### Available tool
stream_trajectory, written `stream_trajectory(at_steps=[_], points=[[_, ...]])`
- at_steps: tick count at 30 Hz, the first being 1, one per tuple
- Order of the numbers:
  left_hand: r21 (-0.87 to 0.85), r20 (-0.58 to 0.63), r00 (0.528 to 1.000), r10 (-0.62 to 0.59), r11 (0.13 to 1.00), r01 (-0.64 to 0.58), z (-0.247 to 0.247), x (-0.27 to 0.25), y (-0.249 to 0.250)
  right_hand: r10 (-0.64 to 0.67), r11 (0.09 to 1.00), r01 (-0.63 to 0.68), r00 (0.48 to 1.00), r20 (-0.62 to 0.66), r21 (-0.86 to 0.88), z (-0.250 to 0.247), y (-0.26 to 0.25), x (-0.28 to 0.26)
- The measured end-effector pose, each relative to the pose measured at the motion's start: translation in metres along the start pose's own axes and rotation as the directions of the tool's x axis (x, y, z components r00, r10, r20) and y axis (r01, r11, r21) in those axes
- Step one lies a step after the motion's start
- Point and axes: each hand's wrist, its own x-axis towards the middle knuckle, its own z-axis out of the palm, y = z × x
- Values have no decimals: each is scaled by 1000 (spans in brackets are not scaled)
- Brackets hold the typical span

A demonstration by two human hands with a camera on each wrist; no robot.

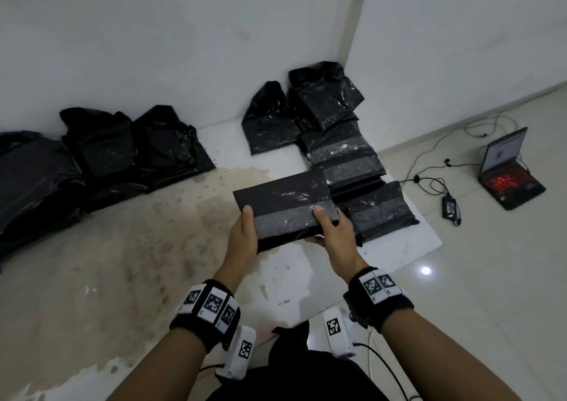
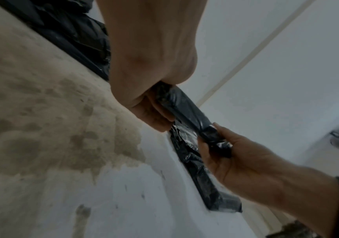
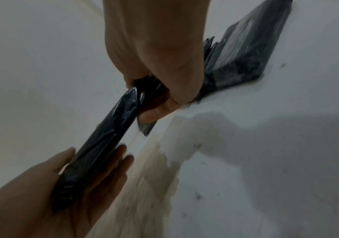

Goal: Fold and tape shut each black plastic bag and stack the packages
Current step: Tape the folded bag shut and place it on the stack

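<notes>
A: Hands? Left hand (image 1: 244, 236) and right hand (image 1: 333, 235) each grasp one end of a taped black package (image 1: 283, 209), thumbs on top, fingers beneath.

B: Position of package?

A: Held clear above the stained floor (image 1: 122, 247), just beside the row of taped packages (image 1: 352, 167). Unfolded bags (image 1: 101, 158) lie along the wall, left.

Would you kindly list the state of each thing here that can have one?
Held package: folded, taped, off the floor.
Left hand: grips its left end.
Right hand: grips its right end.
Taped packages: lying overlapped on the floor.
Loose bags: untaped, against the wall.
Laptop: open, lit.
</notes>
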Motion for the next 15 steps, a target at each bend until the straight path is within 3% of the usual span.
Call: stream_trajectory(at_steps=[3, 7, 11, 15], points=[[102, 114, 991, -75, 993, 63, 8, 6, -10, -51, 999, 50, 994, -97, -17, -34, -15, 11], [493, 283, 958, -50, 864, -101, 11, 7, -30, -66, 997, 49, 955, -289, -65, -100, -34, 28], [678, 306, 952, 33, 694, -242, 13, 5, -53, -60, 976, -11, 946, -318, -217, -158, -44, 44], [722, 331, 937, 111, 610, -327, 16, -2, -60, -123, 887, -66, 921, -370, -457, -180, -38, 63]])
